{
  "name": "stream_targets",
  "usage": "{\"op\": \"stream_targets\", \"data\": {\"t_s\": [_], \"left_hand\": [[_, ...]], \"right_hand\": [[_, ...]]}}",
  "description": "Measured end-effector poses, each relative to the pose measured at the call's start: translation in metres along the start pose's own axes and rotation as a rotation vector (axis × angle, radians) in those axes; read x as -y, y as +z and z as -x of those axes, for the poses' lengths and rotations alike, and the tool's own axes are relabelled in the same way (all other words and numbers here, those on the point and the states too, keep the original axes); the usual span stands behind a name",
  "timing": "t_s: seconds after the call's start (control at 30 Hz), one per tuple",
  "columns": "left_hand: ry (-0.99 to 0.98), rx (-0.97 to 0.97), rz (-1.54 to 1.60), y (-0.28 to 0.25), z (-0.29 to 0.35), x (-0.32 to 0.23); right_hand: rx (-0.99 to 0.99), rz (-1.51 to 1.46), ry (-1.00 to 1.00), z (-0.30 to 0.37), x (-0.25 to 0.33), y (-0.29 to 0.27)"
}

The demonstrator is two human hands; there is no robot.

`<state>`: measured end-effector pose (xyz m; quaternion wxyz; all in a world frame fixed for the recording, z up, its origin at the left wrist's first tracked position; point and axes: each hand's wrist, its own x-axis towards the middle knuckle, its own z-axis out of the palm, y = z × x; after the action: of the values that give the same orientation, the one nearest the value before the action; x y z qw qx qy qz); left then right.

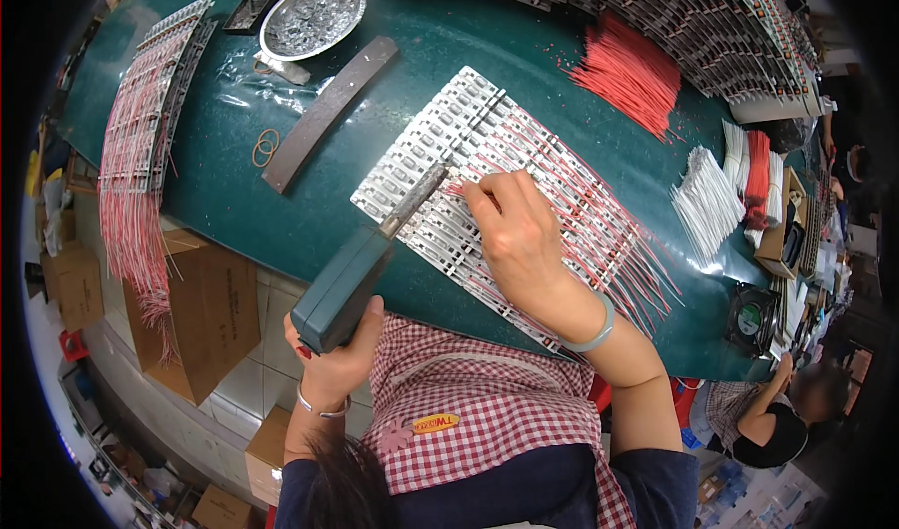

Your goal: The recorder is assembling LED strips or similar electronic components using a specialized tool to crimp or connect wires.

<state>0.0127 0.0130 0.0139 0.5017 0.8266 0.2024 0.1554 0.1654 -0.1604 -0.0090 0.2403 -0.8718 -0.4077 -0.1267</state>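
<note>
My left hand (341, 359) is wrapped round the handle of a dark green soldering gun (345, 284). The gun's grey metal tip reaches onto a panel of small white circuit boards (426, 140) lying flat and slanted on the table. Close by that tip, my right hand (521, 234) pinches the end of a thin red wire (456, 189) against the panel. The fingers partly hide the exact contact. Rows of red and white wires (609, 239) trail from the panel's right half, some passing under my right wrist.
A grey bar (330, 115) and rubber bands (266, 148) lie left of the panel, below a metal bowl (313, 19). Wired panels (150, 108) overhang the left edge. Red wire (629, 75) and white wire bundles (707, 197) lie right, near a small black fan (752, 317).
</note>
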Motion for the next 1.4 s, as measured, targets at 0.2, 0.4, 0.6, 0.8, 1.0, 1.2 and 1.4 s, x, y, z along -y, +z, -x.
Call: {"op": "stream_targets", "data": {"t_s": [0.2,0.4,0.6,0.8,1.0,1.2,1.4], "left_hand": [[0.056,0.051,0.045,-0.006,0.005,0.010],[0.037,-0.065,0.048,-0.001,0.002,0.001],[0.052,-0.037,0.075,-0.002,0.001,-0.001],[0.036,0.009,0.084,-0.002,0.002,0.001],[0.038,0.037,0.081,-0.002,0.002,0.002],[0.001,0.024,0.056,-0.004,0.002,-0.003],[0.008,0.016,0.058,-0.011,0.012,0.011]], "right_hand": [[-0.016,0.005,0.011,-0.001,0.000,0.002],[-0.053,0.016,-0.015,0.002,0.006,-0.002],[-0.068,-0.028,0.035,0.005,0.009,0.003],[-0.056,-0.019,0.029,0.005,0.009,0.003],[-0.038,-0.011,0.030,0.005,0.010,0.002],[-0.029,0.011,-0.013,0.005,0.008,0.004],[-0.034,0.015,-0.008,0.005,0.009,0.004]]}}
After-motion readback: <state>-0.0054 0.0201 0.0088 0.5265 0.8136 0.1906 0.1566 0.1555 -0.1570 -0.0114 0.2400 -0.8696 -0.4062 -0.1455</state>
